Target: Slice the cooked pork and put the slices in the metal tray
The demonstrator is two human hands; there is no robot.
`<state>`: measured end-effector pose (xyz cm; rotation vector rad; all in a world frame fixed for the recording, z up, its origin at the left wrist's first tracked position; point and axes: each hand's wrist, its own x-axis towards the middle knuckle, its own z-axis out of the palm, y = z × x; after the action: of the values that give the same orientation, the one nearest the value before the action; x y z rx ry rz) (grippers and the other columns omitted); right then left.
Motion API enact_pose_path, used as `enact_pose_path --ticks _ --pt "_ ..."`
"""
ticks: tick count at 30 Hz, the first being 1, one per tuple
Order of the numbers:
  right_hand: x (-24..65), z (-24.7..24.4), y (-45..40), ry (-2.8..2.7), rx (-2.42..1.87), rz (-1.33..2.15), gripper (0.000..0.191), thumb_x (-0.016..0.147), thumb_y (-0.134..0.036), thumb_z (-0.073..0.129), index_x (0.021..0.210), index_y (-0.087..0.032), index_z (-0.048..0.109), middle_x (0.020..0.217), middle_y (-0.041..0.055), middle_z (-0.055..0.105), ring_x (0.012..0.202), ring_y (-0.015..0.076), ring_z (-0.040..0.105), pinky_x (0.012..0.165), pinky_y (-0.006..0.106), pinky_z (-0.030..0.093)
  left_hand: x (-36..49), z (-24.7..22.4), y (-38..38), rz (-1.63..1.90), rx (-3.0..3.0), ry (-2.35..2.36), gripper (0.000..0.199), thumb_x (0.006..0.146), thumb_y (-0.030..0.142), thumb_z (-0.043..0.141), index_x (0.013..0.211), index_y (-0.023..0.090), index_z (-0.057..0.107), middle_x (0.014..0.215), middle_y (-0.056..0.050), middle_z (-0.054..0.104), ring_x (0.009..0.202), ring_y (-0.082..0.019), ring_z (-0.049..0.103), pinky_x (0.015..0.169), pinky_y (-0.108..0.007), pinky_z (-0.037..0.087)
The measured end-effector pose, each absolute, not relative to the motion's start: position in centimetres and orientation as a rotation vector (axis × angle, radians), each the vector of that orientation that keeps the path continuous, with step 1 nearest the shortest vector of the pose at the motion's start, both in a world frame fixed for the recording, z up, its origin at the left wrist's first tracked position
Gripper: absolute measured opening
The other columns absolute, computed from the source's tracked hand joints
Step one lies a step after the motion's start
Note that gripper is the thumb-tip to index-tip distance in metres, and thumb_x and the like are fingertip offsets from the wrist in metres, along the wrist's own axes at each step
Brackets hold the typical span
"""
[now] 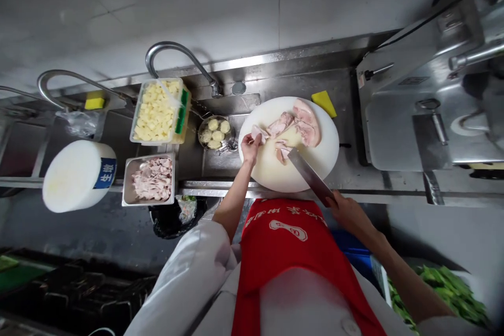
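A round white cutting board (pixel 268 170) lies on the steel counter in front of me. My left hand (pixel 250 148), at the board's left side, pinches a small piece of pale meat (pixel 258 133). In my right hand (pixel 342 207) is the handle of a cleaver (pixel 309 173), whose blade reaches over the board's front right part. Its tip touches or nearly touches a small cut piece of meat (pixel 282 153). Farther back lie a middle chunk of meat (pixel 280 125) and a larger slab with pale rind (pixel 307 125).
Left of the board, peeled potatoes (pixel 214 135) sit in a sink bowl under a faucet (pixel 181 50). A tub of diced potato (pixel 157 110) and a steel pan of cut meat (pixel 151 180) stand farther left, near another round board (pixel 73 176). A yellow sponge (pixel 324 103) lies behind my board; a slicing machine (pixel 413 131) stands right.
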<state>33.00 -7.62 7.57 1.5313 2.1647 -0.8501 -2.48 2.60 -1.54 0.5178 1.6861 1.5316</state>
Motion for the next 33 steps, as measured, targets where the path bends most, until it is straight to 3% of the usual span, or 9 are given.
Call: enact_pose_path --ticks 5,10,15,17,21,27,33 --pt "35.3 7.3 -9.3 2.124 1.605 -0.875 0.022 0.102 -0.03 0.032 0.104 -0.019 0.05 0.074 0.0059 0.069 0.064 0.0212 0.066 0.056 0.028 0.024 -1.7 -0.9 0.2 1.481 0.947 2.092 0.041 0.08 0.047 0.071 0.107 0.017 0.062 0.101 -0.007 0.063 0.084 -0.015 0.059 0.077 -0.027 0.048" --pt "35.8 7.0 -9.6 2.114 1.622 -0.879 0.023 0.102 -0.031 0.034 0.106 -0.017 0.051 0.074 0.0071 0.069 0.063 0.0212 0.065 0.056 0.029 0.024 2.9 -0.4 -2.1 1.117 1.159 2.045 0.032 0.078 0.045 0.073 0.096 0.02 0.065 0.065 0.001 0.059 0.059 -0.014 0.053 0.063 -0.026 0.043" --pt "35.4 7.0 -9.1 2.133 1.583 -0.907 0.022 0.103 -0.031 0.033 0.105 -0.018 0.05 0.075 0.0071 0.069 0.067 0.0216 0.067 0.056 0.028 0.026 3.4 -0.5 -2.7 0.893 1.174 2.038 0.013 0.077 0.027 0.071 0.084 0.017 0.067 0.063 -0.001 0.063 0.056 -0.015 0.055 0.062 -0.029 0.045" --pt "34.8 7.1 -8.7 2.146 1.542 -0.885 0.022 0.103 -0.031 0.033 0.106 -0.018 0.051 0.076 0.0068 0.069 0.068 0.0213 0.067 0.056 0.028 0.027 2.1 -0.3 -3.7 1.018 1.154 2.018 0.012 0.083 0.027 0.064 0.088 0.016 0.069 0.071 -0.004 0.067 0.061 -0.016 0.058 0.064 -0.029 0.048" --pt "32.4 7.4 -7.7 2.158 1.418 -0.821 0.026 0.103 -0.034 0.032 0.107 -0.017 0.051 0.082 0.0099 0.07 0.074 0.0227 0.068 0.058 0.028 0.028 0.7 -0.7 -6.8 1.249 1.434 2.032 0.021 0.092 0.029 0.055 0.103 0.02 0.07 0.1 -0.009 0.069 0.094 -0.021 0.064 0.087 -0.036 0.052" --pt "29.3 7.2 -6.2 2.119 1.329 -0.82 0.028 0.104 -0.035 0.028 0.107 -0.017 0.049 0.086 0.0112 0.071 0.079 0.0239 0.07 0.059 0.029 0.029 0.9 -2.8 -10.1 1.056 1.812 1.812 0.024 0.088 0.038 0.066 0.108 0.024 0.069 0.104 -0.008 0.067 0.1 -0.024 0.061 0.091 -0.044 0.052" --pt "26.4 8.1 -6.5 2.153 1.311 -0.788 0.025 0.105 -0.03 0.024 0.107 -0.017 0.045 0.085 0.0115 0.071 0.079 0.0253 0.071 0.057 0.03 0.028 -1.8 -3.1 -8.4 0.977 1.906 1.707 0.019 0.096 0.029 0.053 0.105 0.022 0.067 0.105 -0.01 0.065 0.107 -0.024 0.056 0.097 -0.044 0.048"
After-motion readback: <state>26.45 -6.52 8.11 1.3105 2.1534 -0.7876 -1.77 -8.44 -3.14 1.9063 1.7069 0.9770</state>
